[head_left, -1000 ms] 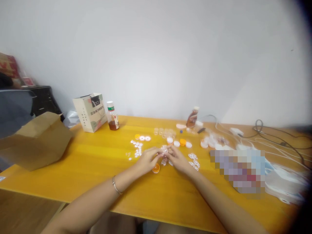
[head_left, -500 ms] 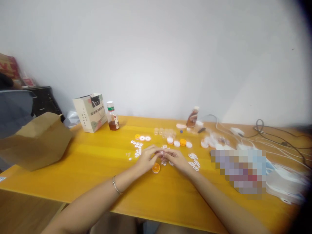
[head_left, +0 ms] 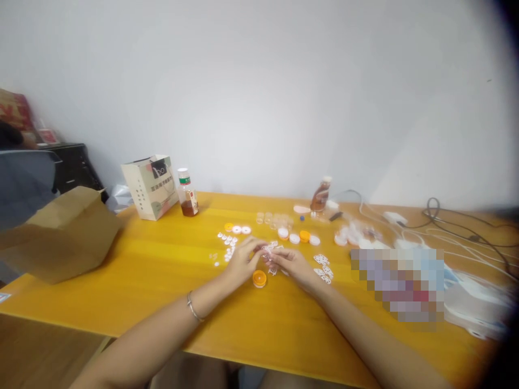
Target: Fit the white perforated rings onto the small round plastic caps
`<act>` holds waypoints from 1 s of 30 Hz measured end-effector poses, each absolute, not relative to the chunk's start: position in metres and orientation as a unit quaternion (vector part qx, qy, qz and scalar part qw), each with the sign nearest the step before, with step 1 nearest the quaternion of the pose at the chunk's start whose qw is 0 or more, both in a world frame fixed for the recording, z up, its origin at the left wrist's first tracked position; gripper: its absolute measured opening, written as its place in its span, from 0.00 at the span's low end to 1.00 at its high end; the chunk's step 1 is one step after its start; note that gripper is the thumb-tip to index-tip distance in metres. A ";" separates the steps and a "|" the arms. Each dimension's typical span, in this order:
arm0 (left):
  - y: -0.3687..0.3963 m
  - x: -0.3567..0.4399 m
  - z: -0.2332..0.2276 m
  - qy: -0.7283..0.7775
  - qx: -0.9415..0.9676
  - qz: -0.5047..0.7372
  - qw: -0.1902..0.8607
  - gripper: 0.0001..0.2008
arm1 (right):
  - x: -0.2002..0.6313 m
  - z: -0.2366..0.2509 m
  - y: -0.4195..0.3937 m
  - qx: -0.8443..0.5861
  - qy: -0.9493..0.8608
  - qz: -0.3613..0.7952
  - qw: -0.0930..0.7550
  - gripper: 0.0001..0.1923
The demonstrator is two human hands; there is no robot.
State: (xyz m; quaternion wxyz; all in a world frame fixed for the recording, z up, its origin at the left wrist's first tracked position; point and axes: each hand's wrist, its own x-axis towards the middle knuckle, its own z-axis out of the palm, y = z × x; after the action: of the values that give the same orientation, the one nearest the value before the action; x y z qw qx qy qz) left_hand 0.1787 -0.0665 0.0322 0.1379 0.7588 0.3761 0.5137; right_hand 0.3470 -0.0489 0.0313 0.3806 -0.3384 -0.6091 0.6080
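Note:
My left hand (head_left: 244,260) and my right hand (head_left: 292,263) meet over the middle of the table, fingertips pinched together. Between them is a small white openwork plastic piece (head_left: 268,249), partly covered by the fingers. More white openwork pieces (head_left: 273,270) lie beneath and behind the hands. Just below my left hand sits an orange round cap-like part (head_left: 259,279) with a white base. Flat white cut-out pieces (head_left: 323,269) are spread to the right of my right hand. Small white discs (head_left: 230,249) stand in rows left of my left hand.
White and orange round parts (head_left: 294,238) and clear cups (head_left: 267,218) lie behind the hands. A paper gift bag (head_left: 150,189), a bottle (head_left: 187,194) and a brown paper bag (head_left: 60,237) stand left. A brown bottle (head_left: 320,195), cables (head_left: 440,216) and plastic bags are right.
The fingers have shifted slightly around the white openwork piece, and its angle has changed so that more of it shows. The forearms and the table's things stay put.

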 end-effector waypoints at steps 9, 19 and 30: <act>-0.063 0.178 0.029 0.377 0.763 0.500 0.160 0.08 | 0.349 0.030 -0.047 -0.339 -0.613 0.613 0.366 0.15; -0.062 0.177 0.028 0.367 0.780 0.482 0.160 0.08 | 0.346 0.033 -0.052 -0.350 -0.587 0.624 0.379 0.14; -0.068 0.180 0.035 0.371 0.758 0.512 0.163 0.09 | 0.340 0.035 -0.057 -0.340 -0.561 0.629 0.416 0.14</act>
State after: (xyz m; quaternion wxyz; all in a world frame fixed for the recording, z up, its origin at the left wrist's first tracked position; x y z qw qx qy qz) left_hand 0.1802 -0.0678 0.0350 0.1625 0.7579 0.3707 0.5117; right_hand 0.3405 -0.0572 0.0346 0.4159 -0.3404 -0.5613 0.6294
